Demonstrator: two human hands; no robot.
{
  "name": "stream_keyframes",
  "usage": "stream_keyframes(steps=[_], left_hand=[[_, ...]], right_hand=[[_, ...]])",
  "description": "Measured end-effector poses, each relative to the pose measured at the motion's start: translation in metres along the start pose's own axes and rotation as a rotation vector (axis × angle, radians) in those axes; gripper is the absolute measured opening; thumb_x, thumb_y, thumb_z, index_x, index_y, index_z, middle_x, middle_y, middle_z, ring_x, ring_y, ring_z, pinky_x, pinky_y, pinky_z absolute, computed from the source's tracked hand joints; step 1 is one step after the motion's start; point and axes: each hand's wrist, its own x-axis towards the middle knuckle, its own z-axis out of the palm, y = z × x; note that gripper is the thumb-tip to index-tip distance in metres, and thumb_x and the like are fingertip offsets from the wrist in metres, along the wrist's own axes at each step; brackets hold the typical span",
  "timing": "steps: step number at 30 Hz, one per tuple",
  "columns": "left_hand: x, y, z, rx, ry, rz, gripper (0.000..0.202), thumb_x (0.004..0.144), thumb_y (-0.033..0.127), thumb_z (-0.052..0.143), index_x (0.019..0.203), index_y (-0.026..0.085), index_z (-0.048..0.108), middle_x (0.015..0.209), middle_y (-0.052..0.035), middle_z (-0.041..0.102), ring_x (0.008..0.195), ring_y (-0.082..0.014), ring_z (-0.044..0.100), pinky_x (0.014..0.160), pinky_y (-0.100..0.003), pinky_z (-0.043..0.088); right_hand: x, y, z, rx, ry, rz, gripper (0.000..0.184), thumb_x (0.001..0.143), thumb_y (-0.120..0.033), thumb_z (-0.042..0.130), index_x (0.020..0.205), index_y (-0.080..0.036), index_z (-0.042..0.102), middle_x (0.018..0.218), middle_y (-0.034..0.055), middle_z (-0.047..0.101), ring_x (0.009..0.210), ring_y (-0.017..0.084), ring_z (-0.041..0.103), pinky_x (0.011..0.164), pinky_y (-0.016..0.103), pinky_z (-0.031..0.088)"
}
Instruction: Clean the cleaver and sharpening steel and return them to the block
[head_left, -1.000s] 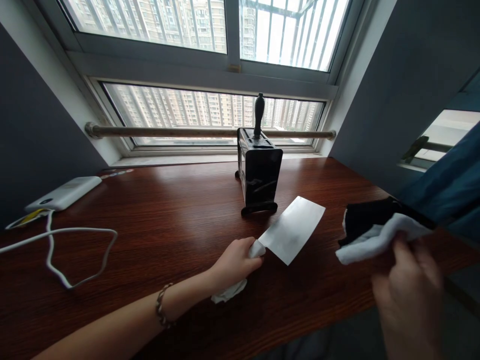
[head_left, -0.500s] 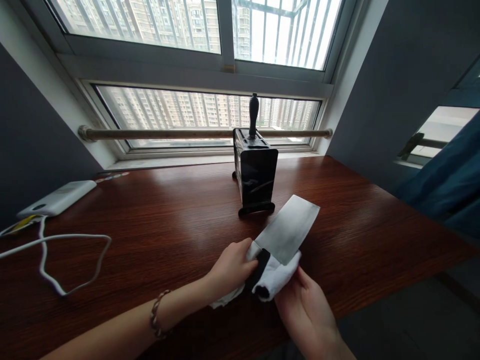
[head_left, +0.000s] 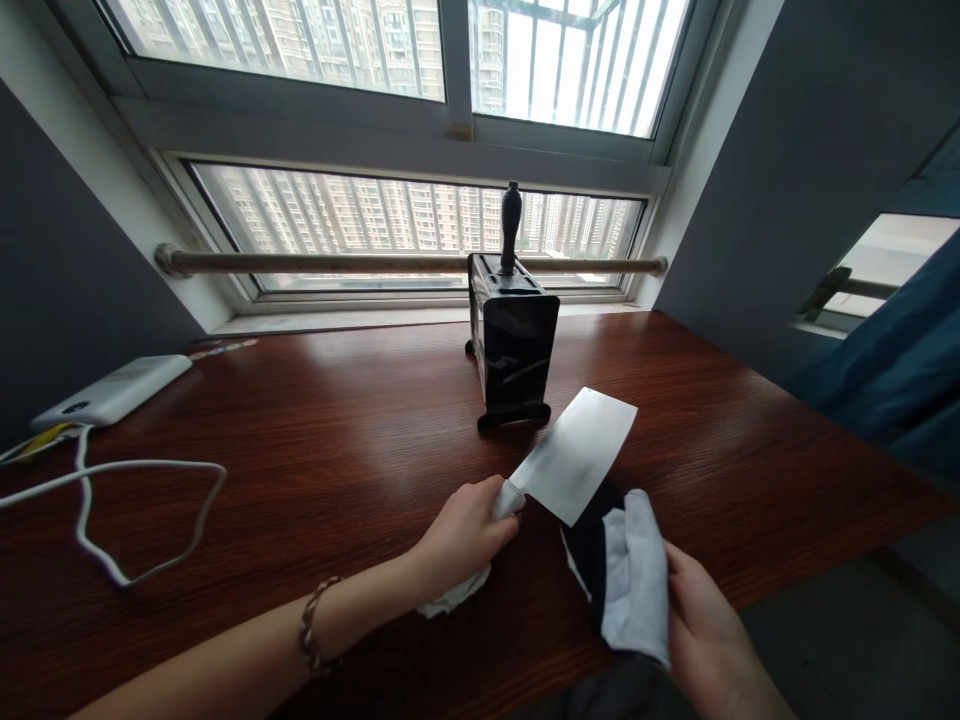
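cleaver [head_left: 579,455] could be cutting us through slipping cloth [head_left: 639,575]
our left grip [head_left: 466,530] is holding its handle [head_left: 510,498], our right grip [head_left: 705,625] the cloth

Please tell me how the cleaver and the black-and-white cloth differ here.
The cleaver has a flat, straight-edged look; the cloth is folded and soft-looking. Bare metal shows silvery on the cleaver, while the cloth is black and white. The left hand grips the cleaver; the right hand has the cloth. Both are being held.
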Motion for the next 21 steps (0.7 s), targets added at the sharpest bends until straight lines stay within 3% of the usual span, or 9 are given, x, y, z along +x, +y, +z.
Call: stream_keyframes(steps=[3,5,7,10,14,21], left_hand=[[-0.001,0.001,0.000,0.012,0.000,0.016,0.008,0.073,0.027,0.049,0.072,0.019,0.048,0.070,-0.0013,0.058,0.065,-0.0169,0.054,0.056,-0.024,0.033],[-0.002,0.003,0.001,0.045,0.002,0.025,0.007,0.073,0.027,0.049,0.074,0.019,0.049,0.071,-0.0017,0.059,0.066,-0.0176,0.055,0.056,-0.024,0.033],[-0.003,0.003,0.002,0.079,0.005,0.035,0.006,0.073,0.025,0.049,0.074,0.019,0.049,0.072,-0.0018,0.059,0.067,-0.0181,0.056,0.057,-0.024,0.034],[-0.004,0.003,0.004,0.108,0.006,0.038,0.004,0.071,0.022,0.048,0.074,0.020,0.048,0.072,-0.0018,0.060,0.068,-0.0182,0.057,0.057,-0.024,0.034],[-0.006,0.002,0.006,0.130,0.010,0.025,0.004,0.071,0.022,0.048,0.074,0.021,0.045,0.070,-0.0016,0.060,0.065,-0.0183,0.057,0.055,-0.024,0.034],[-0.011,0.006,0.007,0.198,0.004,0.079,0.005,0.075,0.024,0.045,0.078,0.022,0.042,0.073,-0.0017,0.061,0.066,-0.0191,0.059,0.054,-0.025,0.033]], right_hand=[[0.000,-0.012,0.003,0.048,0.079,-0.238,0.017,0.083,-0.028,0.052,0.088,-0.017,0.064,0.076,0.0025,0.067,0.075,0.016,0.064,0.076,0.032,0.053],[-0.001,-0.009,0.012,0.116,0.098,-0.292,0.020,0.087,-0.027,0.045,0.091,-0.019,0.063,0.083,0.0023,0.068,0.081,0.015,0.064,0.077,0.032,0.053],[-0.001,0.003,0.020,0.120,0.022,-0.244,0.019,0.087,-0.025,0.046,0.096,-0.018,0.062,0.092,0.0034,0.067,0.088,0.015,0.063,0.078,0.030,0.052],[0.003,0.029,0.028,0.008,-0.124,-0.176,0.018,0.077,-0.015,0.062,0.096,-0.014,0.062,0.092,0.0041,0.067,0.085,0.013,0.063,0.079,0.024,0.051],[0.012,0.046,0.030,-0.003,-0.005,-0.176,0.023,0.064,-0.006,0.071,0.085,-0.013,0.063,0.081,0.0022,0.068,0.075,0.011,0.063,0.074,0.020,0.052],[0.012,0.034,0.025,0.009,0.083,-0.175,0.021,0.063,-0.004,0.071,0.080,-0.011,0.062,0.080,0.0044,0.068,0.071,0.012,0.065,0.067,0.020,0.053]])
